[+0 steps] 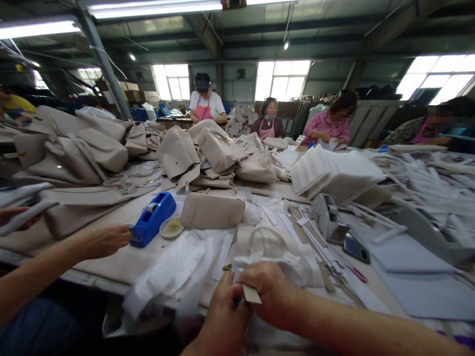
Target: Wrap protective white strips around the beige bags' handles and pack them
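My left hand [227, 304] and my right hand [267, 289] meet at the table's near edge, both with fingers closed. A beige strap [252, 294] is pinched between them, its flat end pointing toward me. A small brass-coloured metal fitting [227, 267] shows just above my left hand. Right behind my hands lies a beige bag [241, 241], with clear plastic wrap [297, 252] and a see-through curved handle cover around it. White tissue-like wrapping [174, 269] spreads to the left. My fingers hide most of the strap.
At left, a co-worker's hand [107, 241] reaches a blue tape dispenser [154, 217], beside a round tin [171, 227]. Beige bags [218, 148] pile up behind. White foam sheets [334, 170], a grey dispenser [326, 217], a phone [356, 246] and paper strips lie right. Several people work beyond.
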Tool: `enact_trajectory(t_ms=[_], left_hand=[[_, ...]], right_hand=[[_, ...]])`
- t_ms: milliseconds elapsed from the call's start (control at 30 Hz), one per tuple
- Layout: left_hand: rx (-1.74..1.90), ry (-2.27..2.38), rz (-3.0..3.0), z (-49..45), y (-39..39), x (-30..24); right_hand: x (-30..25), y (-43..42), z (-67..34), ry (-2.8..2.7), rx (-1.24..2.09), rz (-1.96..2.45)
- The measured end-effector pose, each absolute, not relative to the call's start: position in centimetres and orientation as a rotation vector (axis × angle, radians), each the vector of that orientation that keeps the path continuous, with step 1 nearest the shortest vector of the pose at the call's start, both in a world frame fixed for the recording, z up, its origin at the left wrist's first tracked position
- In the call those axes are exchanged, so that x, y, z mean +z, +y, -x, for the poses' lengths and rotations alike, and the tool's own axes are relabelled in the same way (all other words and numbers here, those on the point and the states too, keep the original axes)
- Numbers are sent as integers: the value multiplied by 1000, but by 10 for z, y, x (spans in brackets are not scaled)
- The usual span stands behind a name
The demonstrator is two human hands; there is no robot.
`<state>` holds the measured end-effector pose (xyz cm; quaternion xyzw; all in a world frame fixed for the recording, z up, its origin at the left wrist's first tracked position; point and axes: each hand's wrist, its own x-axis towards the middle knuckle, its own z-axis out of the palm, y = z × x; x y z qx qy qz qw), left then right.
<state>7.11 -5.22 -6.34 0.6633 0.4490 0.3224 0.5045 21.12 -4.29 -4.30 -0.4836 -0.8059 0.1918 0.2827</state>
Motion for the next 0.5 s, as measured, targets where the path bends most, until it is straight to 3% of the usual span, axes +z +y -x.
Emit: enact_trajectory(t_ms=[133, 267, 500], left_hand=[[755, 1045, -1669, -65, -45, -69], [672, 1122, -1706, -60, -42, -68], [552, 1262, -1687, -64, -42, -52]], right_hand=[[-47, -46, -204, -1909, 741, 1297], [-15, -37, -214, -1786, 934, 1163], [27, 35, -318, -2100, 75, 2005]])
